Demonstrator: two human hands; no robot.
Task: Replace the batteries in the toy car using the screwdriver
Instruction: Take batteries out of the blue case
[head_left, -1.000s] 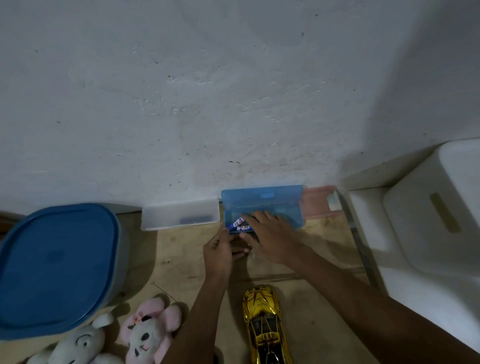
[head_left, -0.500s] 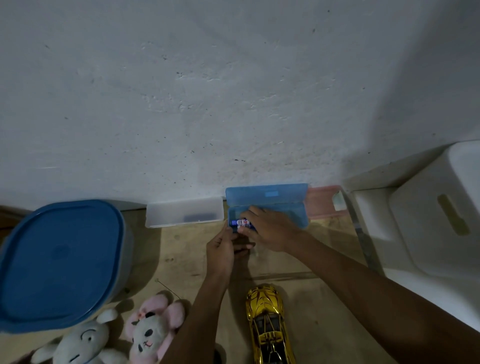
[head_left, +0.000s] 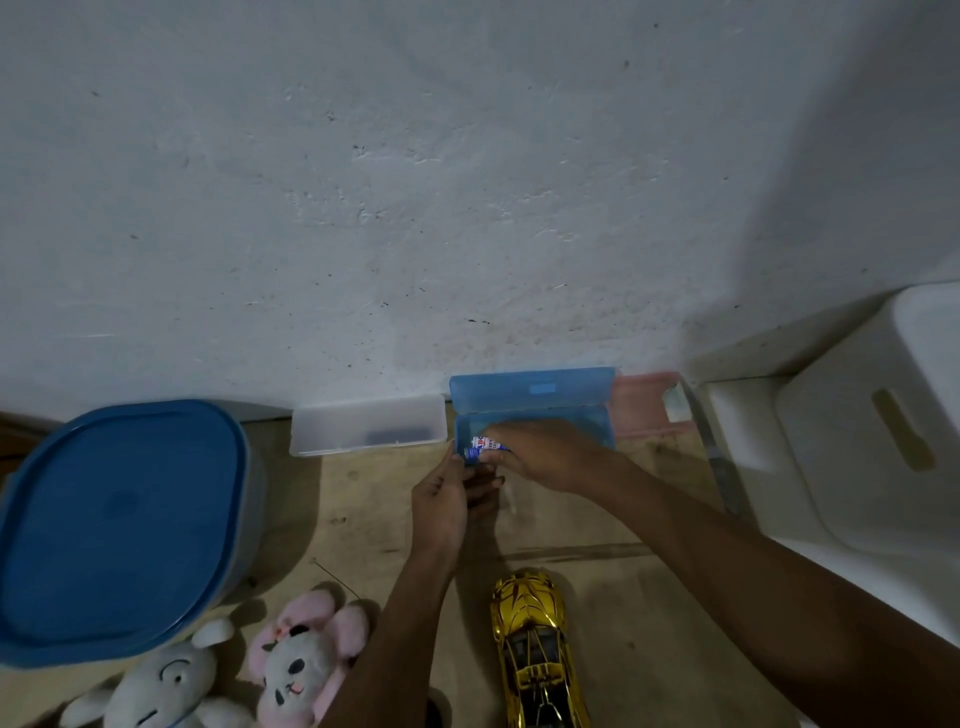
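Rough grey-white wall (head_left: 467, 182) over worn tan floor (head_left: 623, 623), dim light

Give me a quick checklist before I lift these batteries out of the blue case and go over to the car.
1. Blue case open: ok, lid stands up against the wall.
2. Batteries gripped: ok, the right hand pinches them at the case's left end.
3. Case steadied: ok, the left hand rests at its front left corner.
4. Toy car within reach: ok, it lies on the floor near you, wheels down.
5. Battery cover on the car open: cannot tell, the underside is hidden.
6. Screwdriver ready: cannot tell, none is visible.
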